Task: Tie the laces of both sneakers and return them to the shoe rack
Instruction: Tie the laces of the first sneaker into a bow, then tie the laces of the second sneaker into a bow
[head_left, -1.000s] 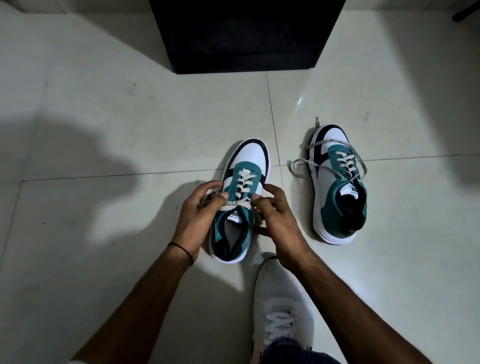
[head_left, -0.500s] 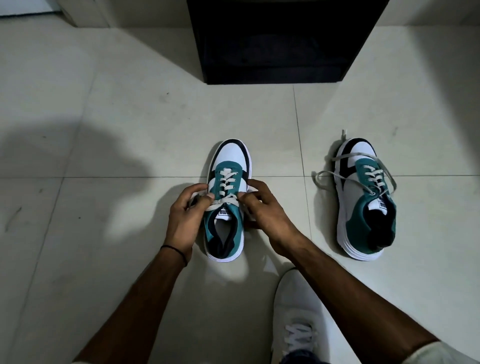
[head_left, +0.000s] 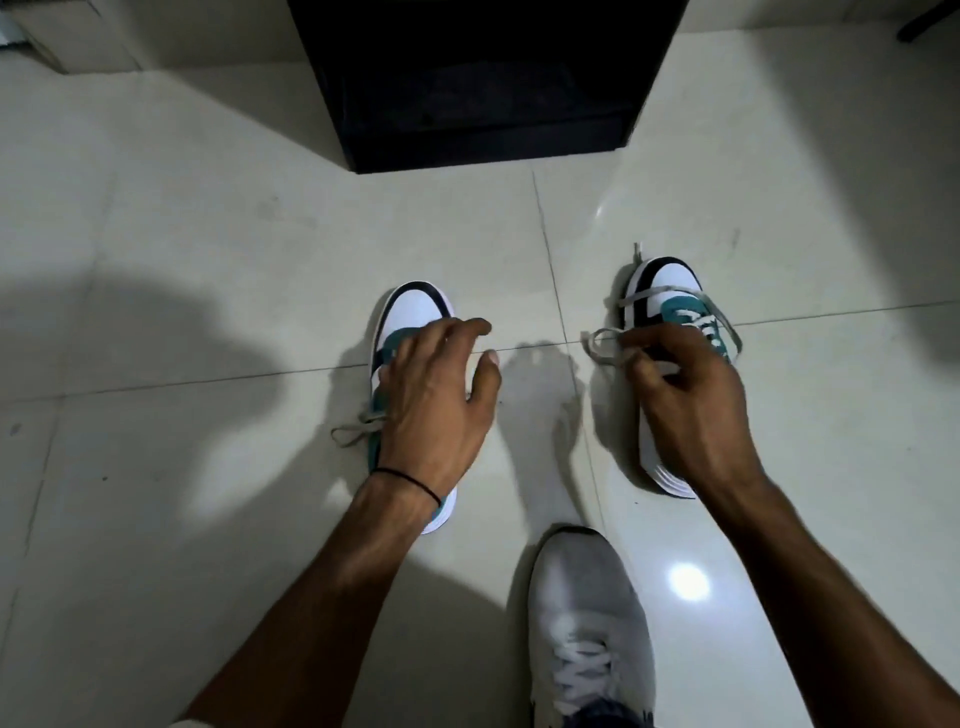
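Note:
Two white, teal and black sneakers stand on the tiled floor, toes pointing away from me. My left hand (head_left: 434, 400) hovers over the left sneaker (head_left: 415, 317) with its fingers spread, and a lace loop (head_left: 353, 428) sticks out to its left. My right hand (head_left: 685, 400) rests on the right sneaker (head_left: 667, 283), fingers curled around its side and touching its loose grey laces (head_left: 602, 345). Both hands hide most of each shoe.
A black shoe rack (head_left: 483, 88) stands straight ahead against the wall. My own foot in a white sneaker (head_left: 587, 613) is planted on the floor tiles between my arms. Bare floor tiles (head_left: 182, 286) lie to the left and right.
Both hands have left the left sneaker's laces. My right hand moved across to the right sneaker, and my left hand opened above the left one. A lace loop now lies beside the left shoe.

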